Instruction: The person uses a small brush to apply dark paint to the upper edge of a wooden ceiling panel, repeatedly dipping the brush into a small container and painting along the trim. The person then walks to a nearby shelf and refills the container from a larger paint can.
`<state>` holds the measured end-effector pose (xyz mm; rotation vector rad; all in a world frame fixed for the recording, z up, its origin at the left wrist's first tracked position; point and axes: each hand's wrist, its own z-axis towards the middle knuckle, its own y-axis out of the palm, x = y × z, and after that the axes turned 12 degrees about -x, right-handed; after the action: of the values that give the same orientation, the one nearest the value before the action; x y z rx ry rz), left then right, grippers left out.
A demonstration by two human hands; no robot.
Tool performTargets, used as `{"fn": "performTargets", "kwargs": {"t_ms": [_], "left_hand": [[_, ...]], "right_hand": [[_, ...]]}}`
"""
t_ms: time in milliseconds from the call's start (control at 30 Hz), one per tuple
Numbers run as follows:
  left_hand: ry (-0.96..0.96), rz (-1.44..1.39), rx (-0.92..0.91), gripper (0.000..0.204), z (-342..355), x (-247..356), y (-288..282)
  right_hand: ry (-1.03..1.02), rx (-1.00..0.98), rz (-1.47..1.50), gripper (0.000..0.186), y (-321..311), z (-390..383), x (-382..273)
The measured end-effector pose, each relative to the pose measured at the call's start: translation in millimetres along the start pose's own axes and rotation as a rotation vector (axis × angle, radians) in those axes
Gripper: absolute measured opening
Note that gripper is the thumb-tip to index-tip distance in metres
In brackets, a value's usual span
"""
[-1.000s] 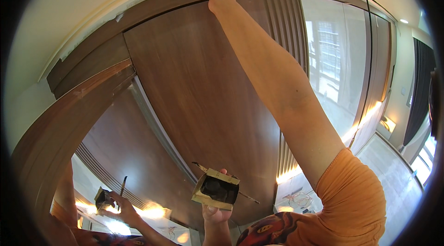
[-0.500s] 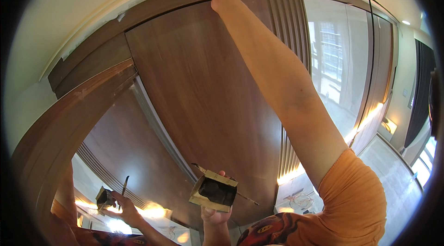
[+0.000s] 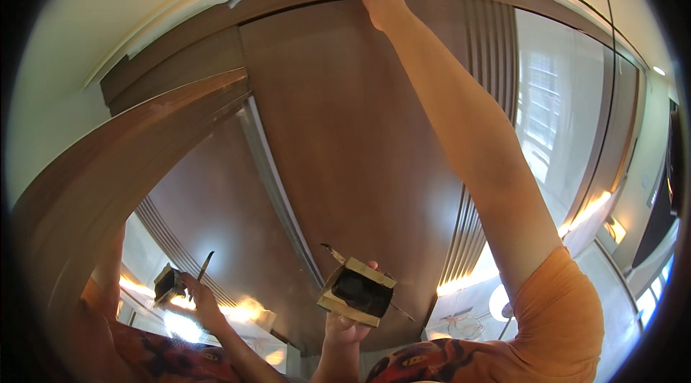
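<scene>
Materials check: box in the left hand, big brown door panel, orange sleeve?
Box: probably cardboard, matte tan outside, judging by the thin, flat flaps; the dark inside could be a coating or contents.
Door panel: wood or wood-look veneer, satin; brown with a soft sheen.
Sleeve: soft fabric, matte, since it bunches in folds; fibre can't be told.

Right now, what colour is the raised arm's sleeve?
The sleeve is orange, clearest in the head view.
</scene>
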<state>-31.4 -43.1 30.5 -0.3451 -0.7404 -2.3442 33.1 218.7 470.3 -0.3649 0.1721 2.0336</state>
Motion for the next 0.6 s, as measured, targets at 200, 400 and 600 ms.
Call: {"fn": "performTargets", "kwargs": {"t_ms": [200, 400, 600], "left_hand": [[-0.071, -0.125, -0.008, 0.091, -3.7, -3.7, -6.5], [-0.124, -0.109, -0.064, 0.094, -4.1, 2.4, -7.0], [-0.162, -0.052, 0.019, 0.098, -6.0, 5.7, 0.4]], "right_hand": [[-0.595, -0.324, -1.14, 0.038, 76.1, -14.3, 20.1], [-0.397, -0.319, -1.4, 0.05, 127.5, -7.2, 39.2], [-0.364, -0.291, -1.334, 0.05, 149.3, 1.9, 35.2]]}}
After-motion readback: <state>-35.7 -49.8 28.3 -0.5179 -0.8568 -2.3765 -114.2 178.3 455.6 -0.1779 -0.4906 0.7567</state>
